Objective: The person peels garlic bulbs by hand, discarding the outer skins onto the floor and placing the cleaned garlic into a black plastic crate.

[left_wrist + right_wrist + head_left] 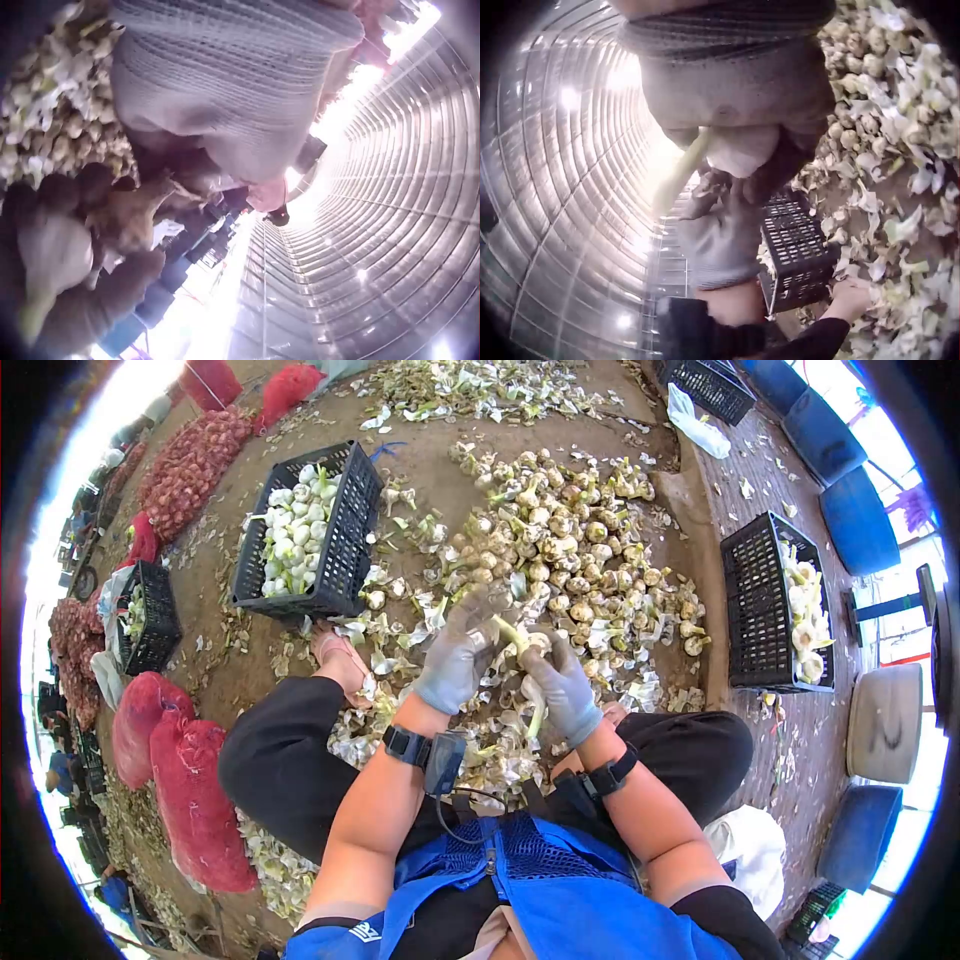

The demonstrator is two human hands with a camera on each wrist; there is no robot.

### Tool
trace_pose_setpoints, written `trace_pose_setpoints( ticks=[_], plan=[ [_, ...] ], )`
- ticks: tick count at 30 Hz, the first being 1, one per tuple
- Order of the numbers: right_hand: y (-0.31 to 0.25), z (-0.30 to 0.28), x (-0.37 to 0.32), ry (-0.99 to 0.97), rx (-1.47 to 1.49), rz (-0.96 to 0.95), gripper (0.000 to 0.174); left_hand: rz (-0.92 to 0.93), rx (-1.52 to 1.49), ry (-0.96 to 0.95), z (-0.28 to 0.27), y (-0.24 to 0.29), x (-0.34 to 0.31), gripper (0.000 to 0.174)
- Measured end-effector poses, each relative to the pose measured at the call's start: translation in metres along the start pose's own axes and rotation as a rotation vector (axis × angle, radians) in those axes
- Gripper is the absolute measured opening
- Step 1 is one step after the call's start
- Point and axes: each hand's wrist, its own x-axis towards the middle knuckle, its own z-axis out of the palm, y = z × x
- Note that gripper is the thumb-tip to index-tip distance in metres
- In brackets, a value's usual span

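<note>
My gloved right hand point(562, 685) grips a peeled white garlic bulb point(744, 150) against the palm; its pale green stem point(682, 171) sticks out toward my body. At the same hand's fingertips is a second, brownish garlic bulb point(129, 217) with ragged skin. In the head view a cut green stem point(507, 628) points from between the hands toward the left one. My gloved left hand point(455, 660), blurred there, is close beside it. The right wrist view shows the left fingers curled, pinching brown papery garlic skin point(711, 184). Both hands are over loose peelings point(490, 745) between my legs.
A pile of unpeeled garlic point(570, 540) lies ahead. A black crate of peeled garlic point(345, 540) stands front left, another crate point(755, 610) on the boards at right. Red mesh sacks point(200, 800) lie left; blue barrels point(860, 520) line the right side. My bare foot point(342, 663) is near the left crate.
</note>
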Motion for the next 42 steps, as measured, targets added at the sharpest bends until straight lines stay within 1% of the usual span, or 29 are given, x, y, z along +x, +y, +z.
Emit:
trace_pose_setpoints(
  ticks=[1, 2, 3, 5, 9, 13, 16, 18, 19, 21, 22, 23, 24, 25, 26, 27, 28, 29, 31, 32, 33, 34, 35, 37, 38, 39, 40, 41, 42],
  plan=[
    [0.005, -0.001, 0.001, 0.069, -0.172, -0.206, 0.045, -0.106, -0.032, 0.139, -0.002, -0.004, -0.003, 0.039],
    [0.024, -0.011, 0.009, 0.147, -0.445, -0.462, 0.050, -0.173, -0.035, 0.224, -0.007, -0.014, -0.007, 0.035],
    [0.022, -0.012, 0.006, 0.144, -0.445, -0.467, 0.050, -0.168, -0.033, 0.223, -0.007, -0.020, -0.010, 0.035],
    [0.014, -0.011, -0.003, 0.120, -0.932, -0.765, 0.053, -0.036, 0.065, 0.062, -0.007, -0.030, -0.013, 0.037],
    [0.010, -0.006, -0.017, 0.168, -1.024, -0.957, 0.054, -0.006, 0.276, 0.069, 0.013, -0.019, -0.029, 0.041],
    [0.006, -0.009, -0.021, 0.120, -1.016, -1.030, 0.054, 0.026, 0.300, 0.049, 0.023, -0.018, -0.037, 0.042],
    [0.006, -0.009, -0.024, 0.182, -1.040, -0.985, 0.051, 0.109, 0.320, 0.073, 0.015, -0.025, -0.036, 0.044],
    [0.004, -0.010, -0.023, 0.111, -0.942, -0.957, 0.050, 0.397, 0.831, 0.080, 0.017, -0.024, -0.036, 0.043],
    [0.005, -0.010, -0.024, 0.110, -0.941, -0.958, 0.050, 0.398, 0.832, 0.080, 0.020, -0.023, -0.038, 0.043],
    [0.006, -0.008, -0.027, -0.023, -0.306, -0.384, 0.052, 0.354, 0.865, 0.193, 0.027, -0.022, -0.042, 0.041],
    [0.000, -0.010, -0.028, -0.057, -0.351, -0.336, 0.052, 0.356, 0.865, 0.192, 0.028, -0.023, -0.043, 0.041],
    [-0.006, -0.011, -0.029, -0.056, -0.351, -0.338, 0.052, 0.428, 0.902, 0.201, 0.029, -0.025, -0.043, 0.043],
    [-0.011, -0.011, -0.031, -0.121, -0.114, -0.216, 0.049, 0.497, 0.938, 0.209, 0.034, -0.024, -0.045, 0.045],
    [-0.013, -0.012, -0.032, -0.184, 0.124, -0.091, 0.047, 0.495, 0.937, 0.208, 0.037, -0.020, -0.047, 0.045],
    [-0.013, -0.013, -0.034, -0.167, 0.208, -0.001, 0.045, 0.577, 1.169, 0.050, 0.040, -0.012, -0.052, 0.038],
    [-0.010, -0.018, -0.033, -0.165, 0.207, -0.001, 0.045, 0.657, 1.395, -0.119, 0.048, -0.004, -0.056, 0.033],
    [-0.004, -0.027, -0.029, -0.143, 0.191, 0.062, 0.044, 0.703, 1.437, -0.190, 0.055, 0.000, -0.057, 0.034],
    [0.000, -0.032, -0.027, -0.121, 0.174, 0.126, 0.045, 0.701, 1.436, -0.192, 0.050, -0.002, -0.056, 0.034],
    [-0.001, -0.034, -0.025, -0.169, 0.154, 0.138, 0.045, 0.125, 0.844, -0.109, 0.039, -0.004, -0.054, 0.038],
    [-0.004, -0.034, -0.026, -0.294, 0.202, 0.244, 0.044, 0.248, 0.849, -0.050, 0.036, -0.005, -0.051, 0.037],
    [-0.007, -0.035, -0.027, -0.418, 0.251, 0.351, 0.044, 0.245, 0.847, -0.047, 0.030, -0.004, -0.045, 0.037],
    [-0.010, -0.037, -0.027, -0.516, 0.167, 0.430, 0.047, 0.335, 0.864, 0.015, 0.019, -0.004, -0.039, 0.035],
    [-0.012, -0.037, -0.030, -0.604, 0.060, 0.461, 0.052, 0.425, 0.880, 0.076, 0.010, -0.004, -0.036, 0.034],
    [-0.018, -0.029, -0.044, -0.682, 0.013, 0.463, 0.054, 0.447, 0.941, 0.135, -0.002, -0.002, -0.033, 0.034],
    [-0.015, -0.028, -0.044, -0.700, 0.003, 0.402, 0.052, 0.232, 1.267, 0.232, -0.017, 0.000, -0.029, 0.034],
    [-0.011, -0.028, -0.041, -0.699, 0.000, 0.403, 0.052, -0.004, 1.580, 0.327, -0.017, 0.005, -0.028, 0.034],
    [-0.006, -0.028, -0.035, -0.572, -0.016, 0.293, 0.052, -0.166, 1.948, 0.276, -0.014, 0.005, -0.034, 0.045],
    [-0.003, -0.027, -0.032, -0.443, -0.030, 0.184, 0.053, -0.164, 1.946, 0.271, -0.011, 0.001, -0.040, 0.045],
    [-0.003, -0.026, -0.032, -0.208, -0.165, 0.127, 0.055, 0.037, 1.938, 0.186, -0.008, -0.003, -0.047, 0.052]
  ],
)
